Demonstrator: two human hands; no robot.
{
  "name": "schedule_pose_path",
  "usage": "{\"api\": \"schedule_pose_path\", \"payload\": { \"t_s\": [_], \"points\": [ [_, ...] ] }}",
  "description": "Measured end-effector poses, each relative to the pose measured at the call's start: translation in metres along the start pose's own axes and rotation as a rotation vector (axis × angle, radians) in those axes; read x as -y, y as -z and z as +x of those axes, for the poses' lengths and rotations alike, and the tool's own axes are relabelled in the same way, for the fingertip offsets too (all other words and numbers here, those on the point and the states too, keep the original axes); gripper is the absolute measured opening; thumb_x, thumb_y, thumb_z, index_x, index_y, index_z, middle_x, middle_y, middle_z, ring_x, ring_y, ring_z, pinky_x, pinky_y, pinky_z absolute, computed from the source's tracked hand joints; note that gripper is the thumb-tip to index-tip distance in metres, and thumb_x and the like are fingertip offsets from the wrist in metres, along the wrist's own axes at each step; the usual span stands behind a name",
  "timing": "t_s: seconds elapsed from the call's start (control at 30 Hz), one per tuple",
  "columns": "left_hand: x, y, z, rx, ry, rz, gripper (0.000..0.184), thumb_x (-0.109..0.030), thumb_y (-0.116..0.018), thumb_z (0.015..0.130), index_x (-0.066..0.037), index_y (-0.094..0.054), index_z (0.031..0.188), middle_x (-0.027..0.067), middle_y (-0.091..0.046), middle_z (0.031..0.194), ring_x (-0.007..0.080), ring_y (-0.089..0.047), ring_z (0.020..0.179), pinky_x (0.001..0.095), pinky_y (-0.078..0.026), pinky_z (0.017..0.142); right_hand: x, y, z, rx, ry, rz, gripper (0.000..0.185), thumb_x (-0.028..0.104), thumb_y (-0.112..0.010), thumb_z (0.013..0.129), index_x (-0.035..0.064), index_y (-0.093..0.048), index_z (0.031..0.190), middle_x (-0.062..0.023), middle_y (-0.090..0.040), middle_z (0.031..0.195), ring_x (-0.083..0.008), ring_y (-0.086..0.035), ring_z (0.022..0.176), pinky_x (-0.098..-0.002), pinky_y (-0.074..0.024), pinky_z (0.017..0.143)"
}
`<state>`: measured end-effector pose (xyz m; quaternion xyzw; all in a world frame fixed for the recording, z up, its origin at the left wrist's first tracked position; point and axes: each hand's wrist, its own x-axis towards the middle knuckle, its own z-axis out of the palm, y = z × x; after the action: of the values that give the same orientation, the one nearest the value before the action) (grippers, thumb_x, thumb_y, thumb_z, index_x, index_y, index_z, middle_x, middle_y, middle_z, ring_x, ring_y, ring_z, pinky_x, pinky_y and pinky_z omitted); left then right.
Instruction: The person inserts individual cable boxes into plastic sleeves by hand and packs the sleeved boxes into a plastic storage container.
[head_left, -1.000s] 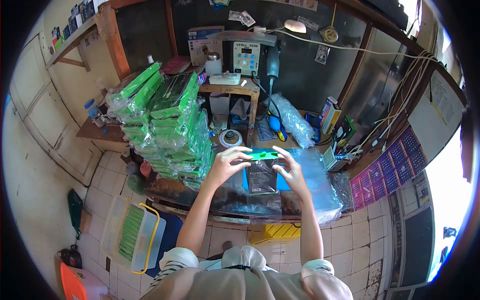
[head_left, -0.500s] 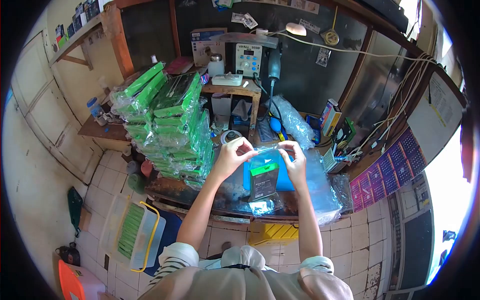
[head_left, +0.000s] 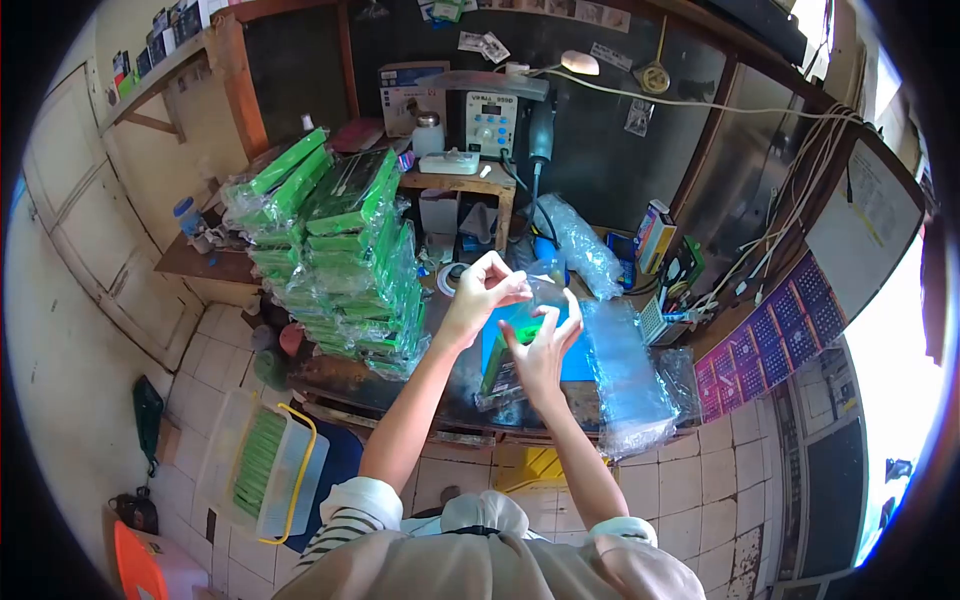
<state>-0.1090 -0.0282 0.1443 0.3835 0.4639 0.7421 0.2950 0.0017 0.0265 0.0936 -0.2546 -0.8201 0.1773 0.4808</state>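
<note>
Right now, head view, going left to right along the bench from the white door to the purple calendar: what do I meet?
White door → stack of green boxes → left hand → right hand → clear plastic sheets → purple calendar. Small dark box left out: it overlaps the hands.

Stacked packs (head_left: 350, 270) left of box (head_left: 503, 374), plastic sleeves (head_left: 628, 365) right, station (head_left: 490, 124) on shelf (head_left: 462, 182) behind

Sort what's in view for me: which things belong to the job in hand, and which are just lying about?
Likely part of the job:
green-and-black box, at the right hand
clear film, held in the left hand
blue mat below them
stack of wrapped green boxes
flat plastic sleeves

Seemingly just lying about:
metal-lidded jar
orange-and-white container
purple calendar
</note>
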Motion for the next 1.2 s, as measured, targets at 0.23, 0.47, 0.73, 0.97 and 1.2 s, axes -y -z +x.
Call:
{"api": "schedule_pose_path", "payload": {
  "t_s": [0.23,0.47,0.73,0.97,1.2],
  "points": [
    [-0.026,0.004,-0.019,0.042,-0.139,-0.117,0.02,-0.016,-0.062,0.08,-0.005,-0.048,0.09,0.0085,-0.057,0.091,0.0135,-0.056,0.092,0.0267,-0.046,0.083,-0.001,0.013,0.031,-0.038,-0.035,0.259,0.005,0.009,-0.058,0.078,0.0048,-0.06,0.078,-0.0117,-0.051,0.107,-0.0301,-0.041,0.106,-0.0383,-0.0324,0.091],
    [0.065,0.05,-0.018,-0.087,-0.17,0.153,0.079,-0.02,-0.074,0.067,-0.004,-0.028,0.13,0.0142,-0.036,0.127,0.0251,-0.034,0.121,0.0368,-0.025,0.102,-0.022,0.019,0.047,0.116,-0.198,0.693,0.017,0.014,-0.05,0.087,0.0004,-0.06,0.089,-0.0058,-0.059,0.095,-0.0119,-0.056,0.082,-0.0247,-0.0456,0.07],
    [0.086,0.007,-0.014,-0.093,-0.092,0.074,0.009,-0.008,-0.059,0.082,-0.003,-0.052,0.085,0.0059,-0.061,0.086,0.0073,-0.055,0.081,0.0219,-0.043,0.075,-0.044,0.029,0.046,0.284,-0.382,0.929,0.025,0.017,-0.054,0.085,0.0005,-0.057,0.103,-0.0057,-0.059,0.094,-0.0129,-0.054,0.088,-0.0263,-0.0427,0.078],
    [0.09,-0.006,-0.016,-0.394,-0.168,0.147,0.017,-0.012,-0.059,0.083,-0.002,-0.047,0.077,0.0065,-0.061,0.071,0.0095,-0.059,0.065,0.0215,-0.045,0.061,-0.071,0.007,0.009,0.345,-0.453,0.674,0.025,0.018,-0.061,0.08,0.0008,-0.057,0.097,-0.0055,-0.061,0.087,-0.0111,-0.056,0.081,-0.0237,-0.0428,0.072],
    [0.089,0.004,-0.011,-0.449,-0.188,0.076,0.014,-0.014,-0.052,0.087,-0.002,-0.046,0.086,0.0073,-0.06,0.07,0.0125,-0.06,0.063,0.022,-0.047,0.058,-0.056,-0.003,0.017,0.078,-0.39,0.631,0.016,0.016,-0.052,0.086,0.0011,-0.059,0.085,-0.0056,-0.06,0.069,-0.0094,-0.056,0.064,-0.0239,-0.0419,0.059]
  ]
}}
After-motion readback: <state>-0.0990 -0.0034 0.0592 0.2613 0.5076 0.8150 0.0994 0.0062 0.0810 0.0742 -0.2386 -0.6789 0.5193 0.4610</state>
